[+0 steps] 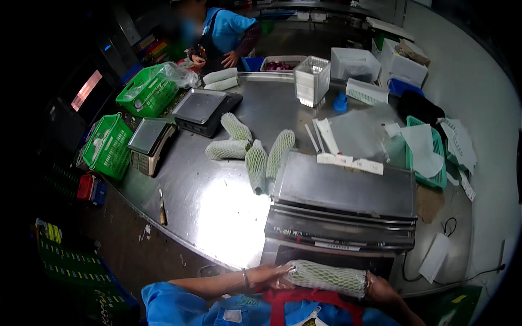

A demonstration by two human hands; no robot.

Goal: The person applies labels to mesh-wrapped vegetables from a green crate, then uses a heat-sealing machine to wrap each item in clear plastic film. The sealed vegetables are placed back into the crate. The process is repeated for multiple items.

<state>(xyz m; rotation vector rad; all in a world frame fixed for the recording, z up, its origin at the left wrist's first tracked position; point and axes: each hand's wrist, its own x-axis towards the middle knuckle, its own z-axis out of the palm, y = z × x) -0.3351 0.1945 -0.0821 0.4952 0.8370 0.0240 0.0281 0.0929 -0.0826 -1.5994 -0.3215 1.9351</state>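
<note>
A long green vegetable in a white foam net sleeve lies crosswise close to my body. My left hand holds its left end, and my right hand grips the right end. It is above the dark front plate of a metal film-wrapping machine. Several more netted vegetables are on the steel table, left of the machine; one points towards me and another stands beside it, near the machine's corner. My right fingertips are partly hidden behind the sleeve.
Two weighing scales and two green baskets line the left side. A wooden-handled knife lies near the table's edge. Clear plastic trays stand at the back. A co-worker stands across the table. A teal basket is on the right.
</note>
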